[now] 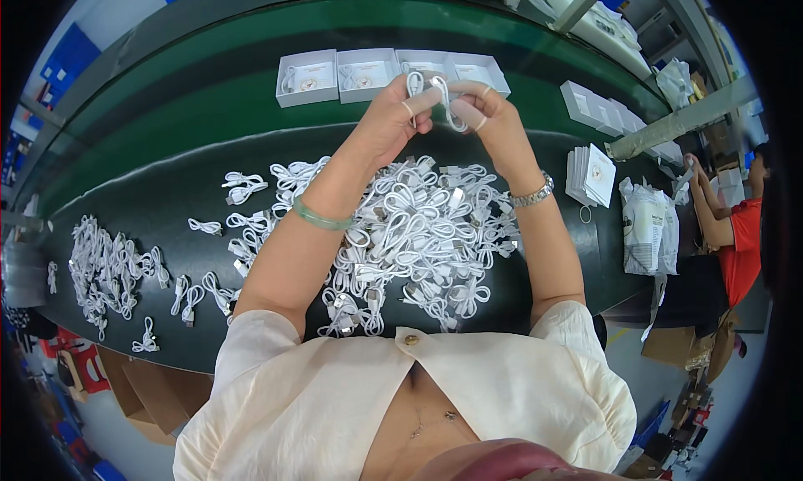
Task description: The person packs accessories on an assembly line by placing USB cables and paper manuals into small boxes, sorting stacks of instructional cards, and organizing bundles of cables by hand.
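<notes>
My left hand (pixel 391 121) is raised over the near edge of the green conveyor belt, its fingers closed on a coiled white USB cable (pixel 414 84). Close beside it, my right hand (pixel 495 123) pinches a looped white cable (pixel 449 113). Whether these loops are two separate cables I cannot tell. Pale finger cots cover some fingertips on both hands. Just beyond the hands, several open white boxes (pixel 306 101) stand in a row, with a white cable showing in the left ones. Below my forearms lies a large pile of coiled white cables (pixel 418 230).
A smaller cable heap (pixel 109 268) lies at the left of the dark table. To the right are a stack of white cards (pixel 590 176), more white boxes (pixel 590 106) and a white plastic bag (pixel 648 230). A person in red (pixel 743 247) works at the far right.
</notes>
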Demonstrator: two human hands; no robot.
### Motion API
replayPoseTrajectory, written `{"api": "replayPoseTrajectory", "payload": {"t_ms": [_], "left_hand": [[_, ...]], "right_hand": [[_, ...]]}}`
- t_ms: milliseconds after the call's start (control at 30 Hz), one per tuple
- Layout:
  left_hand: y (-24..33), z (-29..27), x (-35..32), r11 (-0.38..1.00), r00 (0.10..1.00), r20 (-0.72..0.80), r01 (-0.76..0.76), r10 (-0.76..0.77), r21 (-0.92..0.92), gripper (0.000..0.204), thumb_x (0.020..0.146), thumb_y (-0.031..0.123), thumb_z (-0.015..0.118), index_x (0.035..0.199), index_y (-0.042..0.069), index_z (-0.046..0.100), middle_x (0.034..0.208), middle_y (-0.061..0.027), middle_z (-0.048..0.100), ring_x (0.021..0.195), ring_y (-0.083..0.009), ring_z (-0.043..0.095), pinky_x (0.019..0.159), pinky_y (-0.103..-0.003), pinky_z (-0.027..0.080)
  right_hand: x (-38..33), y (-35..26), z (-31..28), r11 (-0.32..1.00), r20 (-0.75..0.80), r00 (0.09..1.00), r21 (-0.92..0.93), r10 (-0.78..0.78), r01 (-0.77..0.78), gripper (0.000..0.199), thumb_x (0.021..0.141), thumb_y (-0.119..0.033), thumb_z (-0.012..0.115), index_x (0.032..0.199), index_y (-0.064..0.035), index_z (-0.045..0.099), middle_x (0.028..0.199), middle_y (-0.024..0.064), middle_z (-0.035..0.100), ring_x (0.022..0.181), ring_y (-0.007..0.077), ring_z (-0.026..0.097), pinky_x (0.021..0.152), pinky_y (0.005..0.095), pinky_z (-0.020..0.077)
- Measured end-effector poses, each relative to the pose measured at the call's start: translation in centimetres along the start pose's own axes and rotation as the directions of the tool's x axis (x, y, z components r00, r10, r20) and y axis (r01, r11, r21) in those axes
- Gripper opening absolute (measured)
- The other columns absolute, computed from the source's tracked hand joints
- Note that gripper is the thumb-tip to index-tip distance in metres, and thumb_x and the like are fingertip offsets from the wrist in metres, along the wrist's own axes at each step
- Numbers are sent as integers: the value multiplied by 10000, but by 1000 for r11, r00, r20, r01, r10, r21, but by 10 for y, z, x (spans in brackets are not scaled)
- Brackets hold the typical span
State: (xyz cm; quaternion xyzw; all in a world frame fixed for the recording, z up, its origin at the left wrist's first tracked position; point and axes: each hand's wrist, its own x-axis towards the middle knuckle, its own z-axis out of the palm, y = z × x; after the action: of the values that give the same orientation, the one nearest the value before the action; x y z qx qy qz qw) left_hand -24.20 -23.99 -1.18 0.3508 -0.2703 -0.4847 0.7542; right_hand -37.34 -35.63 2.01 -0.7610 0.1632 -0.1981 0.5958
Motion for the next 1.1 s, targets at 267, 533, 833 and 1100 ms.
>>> {"api": "replayPoseTrajectory", "payload": {"t_ms": [267,533,833,1100], "left_hand": [[-5,6,-1,930,984,-153,-32,94,367,188,844,131,661,928,60,509,716,10,472,564,-61,412,461,-203,330],[-3,-2,0,979,980,-153,-99,127,178,143,871,127,623,934,67,509,709,18,473,551,-54,398,454,-206,310],[1,-5,2,998,969,-244,-33,45,55,162,875,163,605,964,63,513,805,-19,506,594,-74,433,493,-224,341],[-9,-18,6,994,922,-377,107,-92,19,238,884,205,601,983,14,499,933,-85,564,764,-159,558,652,-303,479]], "right_hand": [[-11,8,17,676,-56,914,-691,-403,255,206,798,-104,662,995,-50,636,848,107,634,720,205,613,637,302,473],[6,5,26,847,-120,965,-512,-233,141,211,812,-165,651,976,-33,638,849,80,626,616,168,568,602,304,471],[52,30,-13,990,-96,994,-125,56,-68,213,788,-210,672,898,-28,662,796,58,645,717,140,596,655,289,499],[111,79,-5,500,-321,934,-841,-157,-205,204,751,-246,596,808,-88,713,839,144,679,810,317,650,723,413,488]]}}
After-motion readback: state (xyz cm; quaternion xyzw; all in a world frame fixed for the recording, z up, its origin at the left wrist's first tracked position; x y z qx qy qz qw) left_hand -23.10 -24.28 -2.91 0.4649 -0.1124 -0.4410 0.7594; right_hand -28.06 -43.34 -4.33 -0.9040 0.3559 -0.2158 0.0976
